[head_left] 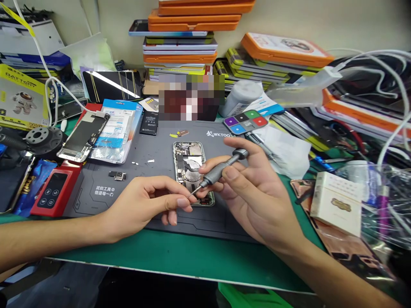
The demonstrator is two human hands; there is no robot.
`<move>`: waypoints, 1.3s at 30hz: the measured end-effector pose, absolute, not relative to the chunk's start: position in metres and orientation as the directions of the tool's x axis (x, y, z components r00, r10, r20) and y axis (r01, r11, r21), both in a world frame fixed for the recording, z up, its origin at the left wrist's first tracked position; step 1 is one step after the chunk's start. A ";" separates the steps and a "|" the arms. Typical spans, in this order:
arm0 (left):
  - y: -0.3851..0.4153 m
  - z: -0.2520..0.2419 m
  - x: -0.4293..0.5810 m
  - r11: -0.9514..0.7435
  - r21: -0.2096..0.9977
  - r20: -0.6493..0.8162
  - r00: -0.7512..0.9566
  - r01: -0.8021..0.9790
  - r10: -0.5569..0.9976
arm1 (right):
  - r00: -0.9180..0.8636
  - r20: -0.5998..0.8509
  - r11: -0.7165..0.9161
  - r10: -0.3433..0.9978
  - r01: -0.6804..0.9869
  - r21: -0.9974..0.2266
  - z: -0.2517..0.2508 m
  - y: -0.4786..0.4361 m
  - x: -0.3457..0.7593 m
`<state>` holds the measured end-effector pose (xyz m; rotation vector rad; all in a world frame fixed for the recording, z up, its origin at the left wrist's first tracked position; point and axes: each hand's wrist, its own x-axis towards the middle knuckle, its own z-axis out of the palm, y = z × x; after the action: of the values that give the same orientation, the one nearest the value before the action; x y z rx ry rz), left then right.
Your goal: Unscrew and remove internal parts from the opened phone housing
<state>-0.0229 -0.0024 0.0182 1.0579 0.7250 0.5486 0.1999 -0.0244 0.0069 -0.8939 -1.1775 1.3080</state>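
Observation:
My right hand (253, 188) holds a dark grey screwdriver (218, 172), its thin shaft slanting down to the left. My left hand (157, 199) pinches at the screwdriver's tip with thumb and forefinger; anything small between them is too small to make out. Behind and partly beneath the hands lies an opened phone (189, 160) with its inner parts showing, on a dark grey work mat (154, 147). A small camera module (117, 175) rests on the mat to the left of the phone.
At the left are a red device (53, 189), a loose phone screen (84, 137) and a blue packet (117, 132). A black battery (149, 122) lies farther back. Stacked boxes (192, 21) line the wall. A white box (336, 203) and cables stand at the right.

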 end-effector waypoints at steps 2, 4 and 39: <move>-0.002 0.018 -0.023 0.400 0.914 -0.265 0.653 -0.064 0.709 | -0.117 0.120 0.088 0.986 -0.244 -0.966 0.007 -0.025 0.200; -0.002 0.018 -0.022 0.404 0.912 -0.263 0.654 -0.070 0.709 | -0.114 0.101 0.068 0.988 -0.261 -0.963 0.008 -0.025 0.200; -0.011 0.016 -0.024 -0.380 0.917 0.059 0.902 0.120 0.427 | -0.279 0.714 0.766 0.642 0.287 -0.576 -0.021 -0.028 0.201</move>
<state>-0.0243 -0.0111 0.0157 1.9517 0.3986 0.3448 0.2008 -0.0281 -0.0215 -0.7116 -1.8721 0.4079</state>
